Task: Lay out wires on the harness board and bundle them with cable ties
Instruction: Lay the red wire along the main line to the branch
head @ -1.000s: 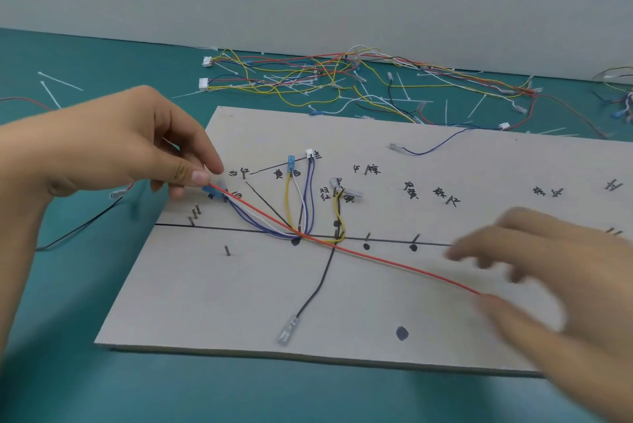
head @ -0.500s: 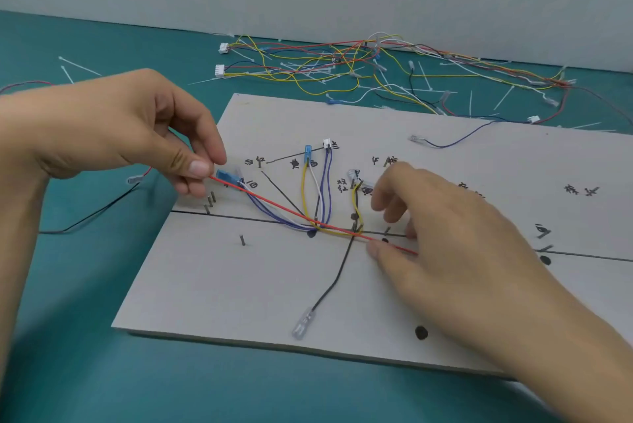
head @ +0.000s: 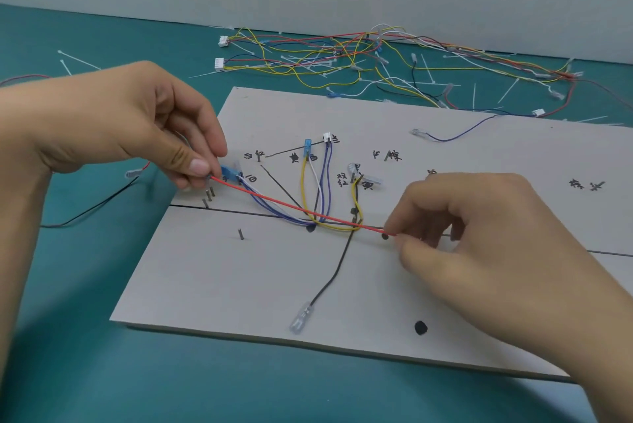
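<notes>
The teal tabletop (head: 85, 371) carried the grey harness board (head: 212, 279), which filled the middle and the 3 o'clock side of the view. A tangled pile of loose wires (head: 342, 59) lay beyond it toward 12 o'clock, and white cable ties (head: 78, 59) were scattered toward 10 o'clock. The hands were well apart. The left hand (head: 120, 124), at the board's 9 o'clock edge, pinched the red wire (head: 291, 205) just beside a blue connector (head: 227, 171). The right hand (head: 479, 234), toward 3 o'clock, pinched the same wire farther along. The wire ran taut between them across the laid wires.
</notes>
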{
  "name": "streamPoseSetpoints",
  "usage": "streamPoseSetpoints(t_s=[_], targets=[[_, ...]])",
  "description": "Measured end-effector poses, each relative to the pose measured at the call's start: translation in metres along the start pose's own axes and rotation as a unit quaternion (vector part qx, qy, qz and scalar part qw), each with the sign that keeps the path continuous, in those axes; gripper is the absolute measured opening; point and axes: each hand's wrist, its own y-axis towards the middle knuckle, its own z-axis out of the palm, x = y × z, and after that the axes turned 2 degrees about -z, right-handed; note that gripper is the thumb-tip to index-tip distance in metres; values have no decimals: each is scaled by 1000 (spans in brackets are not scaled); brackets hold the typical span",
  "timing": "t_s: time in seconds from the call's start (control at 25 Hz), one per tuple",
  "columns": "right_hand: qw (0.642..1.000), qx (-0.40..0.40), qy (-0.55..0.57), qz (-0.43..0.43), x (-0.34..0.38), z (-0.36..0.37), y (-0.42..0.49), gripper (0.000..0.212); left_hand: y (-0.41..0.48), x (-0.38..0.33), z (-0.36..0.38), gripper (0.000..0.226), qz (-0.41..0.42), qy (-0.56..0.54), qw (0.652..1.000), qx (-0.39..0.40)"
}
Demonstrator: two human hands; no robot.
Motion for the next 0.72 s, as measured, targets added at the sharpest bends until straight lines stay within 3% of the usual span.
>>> streamPoseSetpoints(t_s=[0.72], targets=[[999, 46, 17, 14, 4, 5, 1, 8, -6, -6, 7, 52, -34, 35, 998, 32]])
